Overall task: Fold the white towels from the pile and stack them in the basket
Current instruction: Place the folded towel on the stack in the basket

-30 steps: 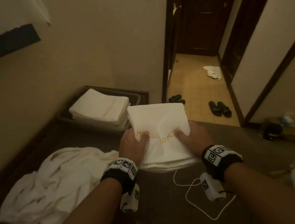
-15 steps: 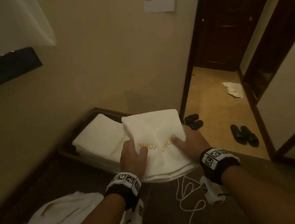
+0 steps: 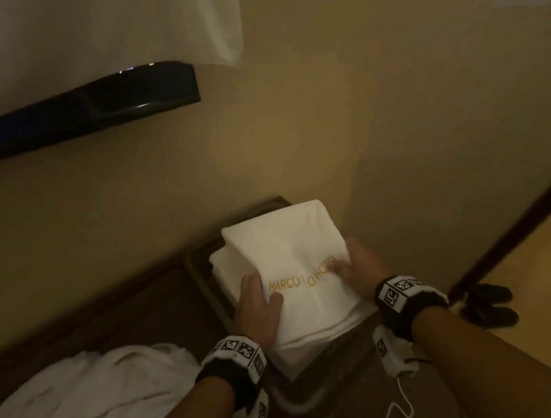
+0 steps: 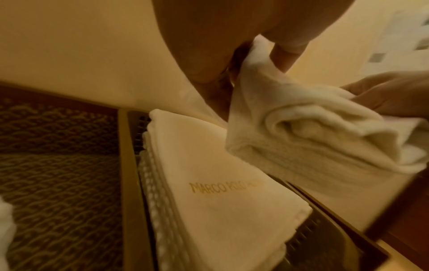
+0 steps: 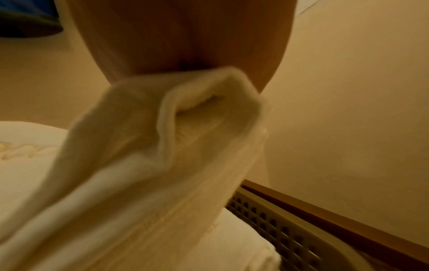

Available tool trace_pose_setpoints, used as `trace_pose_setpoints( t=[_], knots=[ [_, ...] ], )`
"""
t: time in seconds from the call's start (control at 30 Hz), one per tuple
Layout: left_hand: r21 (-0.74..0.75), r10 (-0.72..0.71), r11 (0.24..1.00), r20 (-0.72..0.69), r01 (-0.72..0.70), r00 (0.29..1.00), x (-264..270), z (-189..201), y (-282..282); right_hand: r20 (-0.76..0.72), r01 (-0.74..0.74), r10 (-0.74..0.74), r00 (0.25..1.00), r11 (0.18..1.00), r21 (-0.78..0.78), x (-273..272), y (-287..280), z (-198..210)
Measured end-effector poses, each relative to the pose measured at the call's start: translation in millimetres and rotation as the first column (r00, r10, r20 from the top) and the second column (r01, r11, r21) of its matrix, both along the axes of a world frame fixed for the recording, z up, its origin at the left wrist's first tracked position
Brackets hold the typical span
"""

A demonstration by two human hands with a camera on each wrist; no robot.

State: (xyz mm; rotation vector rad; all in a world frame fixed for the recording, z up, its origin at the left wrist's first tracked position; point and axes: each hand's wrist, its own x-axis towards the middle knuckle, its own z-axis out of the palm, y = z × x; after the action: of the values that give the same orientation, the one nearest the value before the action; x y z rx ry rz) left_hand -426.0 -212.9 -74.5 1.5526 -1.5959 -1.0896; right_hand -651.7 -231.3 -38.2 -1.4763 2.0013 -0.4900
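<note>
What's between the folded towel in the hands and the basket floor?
A stack of folded towels, top one with gold lettering, lies in the basket under the held towel; the left wrist view shows it best.

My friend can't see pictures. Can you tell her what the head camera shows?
Two hands, the left hand and the right hand, hold a folded towel over the stack in a basket by the wall. A pile of unfolded towels lies lower left.
</note>
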Motion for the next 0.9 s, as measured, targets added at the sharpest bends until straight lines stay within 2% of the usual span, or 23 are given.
trace_pose_setpoints(
  t=[0.23,0.33,0.47,0.63,0.8,0.87,0.9],
  knots=[
    [0.037,0.254,0.966,0.014,-0.254,0.967,-19,-24,-32,0.002,-0.244,0.244,0.970,0.970,0.007,-13,-86,-26],
    [0.150,0.343,0.930,-0.026,-0.336,0.939,-25,-40,-35,0.060,-0.274,0.272,0.961,0.962,0.025,-16,-103,-48],
    [0.343,0.381,0.871,-0.021,-0.351,0.924,-31,-64,-22,0.118,-0.312,0.296,0.948,0.935,0.166,-22,-107,-77],
    [0.380,0.475,0.814,0.001,-0.440,0.880,-30,-77,-8,0.167,-0.342,0.304,0.938,0.890,0.303,-40,-107,-99],
    [0.387,0.388,0.819,0.171,-0.424,0.906,-25,-79,1,0.100,-0.448,0.453,0.886,0.778,0.440,-51,-110,-109],
    [0.272,0.345,0.865,0.289,-0.423,0.893,-20,-78,-5,0.018,-0.476,0.506,0.862,0.799,0.367,-50,-121,-107],
    [0.175,0.314,0.896,0.400,-0.408,0.861,-17,-74,-12,-0.044,-0.481,0.514,0.857,0.827,0.292,-48,-128,-102]
  ],
)
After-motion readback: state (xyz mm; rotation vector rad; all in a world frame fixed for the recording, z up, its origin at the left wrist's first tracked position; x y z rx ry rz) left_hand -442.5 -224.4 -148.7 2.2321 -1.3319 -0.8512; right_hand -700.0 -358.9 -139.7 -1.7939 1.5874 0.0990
